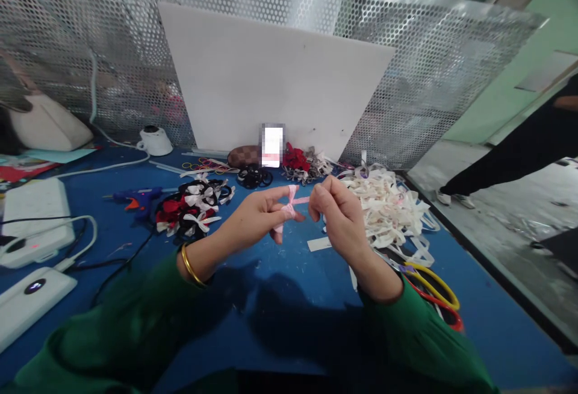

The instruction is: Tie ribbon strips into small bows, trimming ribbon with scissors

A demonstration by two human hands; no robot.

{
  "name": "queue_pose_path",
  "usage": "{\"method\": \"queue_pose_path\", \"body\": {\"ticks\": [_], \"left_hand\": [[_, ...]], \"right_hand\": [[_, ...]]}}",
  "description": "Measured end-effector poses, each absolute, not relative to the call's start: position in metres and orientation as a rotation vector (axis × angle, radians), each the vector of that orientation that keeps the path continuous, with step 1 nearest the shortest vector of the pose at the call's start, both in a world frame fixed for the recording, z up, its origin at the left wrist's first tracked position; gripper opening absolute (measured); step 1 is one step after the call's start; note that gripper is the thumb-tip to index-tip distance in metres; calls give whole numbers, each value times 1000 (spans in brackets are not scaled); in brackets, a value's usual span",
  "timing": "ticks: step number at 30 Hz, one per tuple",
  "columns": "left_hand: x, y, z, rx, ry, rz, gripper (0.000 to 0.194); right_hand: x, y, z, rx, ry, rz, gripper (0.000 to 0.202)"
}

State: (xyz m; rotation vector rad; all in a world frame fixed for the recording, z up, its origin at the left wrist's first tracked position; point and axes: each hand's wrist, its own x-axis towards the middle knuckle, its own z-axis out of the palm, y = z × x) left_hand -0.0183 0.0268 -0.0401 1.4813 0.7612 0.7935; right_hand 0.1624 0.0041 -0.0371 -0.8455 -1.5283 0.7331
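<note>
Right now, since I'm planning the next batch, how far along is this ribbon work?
The white and red bows near the blue glue gun look made up. In hand is a pink ribbon, looped around the left hand's fingers and pulled by the right hand; it looks partly tied. Probably left: the loose cream ribbons and perhaps the black bands by the phone.

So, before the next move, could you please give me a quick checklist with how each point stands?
1. Left hand holding the pink ribbon: ok.
2. Right hand holding the ribbon's end: ok.
3. Knot tight: cannot tell.
4. Glue gun away from both hands: ok.
5. Glue gun hot: cannot tell.
6. Table beside the right hand free of scraps: not ok, a white strip lies there.
</note>
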Motion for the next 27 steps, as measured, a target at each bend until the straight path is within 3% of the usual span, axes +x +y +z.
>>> {"method": "queue_pose_path", "body": {"ticks": [3,6,8,12,15,17,20,24,27], "left_hand": [[-19,26,-36,1433,740,794,65],[-20,26,-33,1325,713,818,53],[-20,26,-33,1258,673,832,50],[-20,26,-35,1170,677,802,73],[-19,24,-37,1178,695,803,85],[-18,23,-38,1203,697,788,89],[-15,21,-40,1232,698,789,83],[-8,17,-43,1280,776,954,52],[-3,16,-47,1215,861,1082,36]], "right_hand": [[167,3,-35,-887,-1761,596,6],[171,2,-32,-854,-2125,308,41],[171,4,-31,-817,-2263,87,47],[163,6,-37,-779,-2336,-346,22],[155,5,-44,-739,-2306,-547,25],[153,4,-47,-735,-2212,-437,27],[155,4,-47,-849,-1930,87,26],[158,8,-49,-896,-1409,792,25],[153,10,-52,-786,-1222,1015,28]]}}
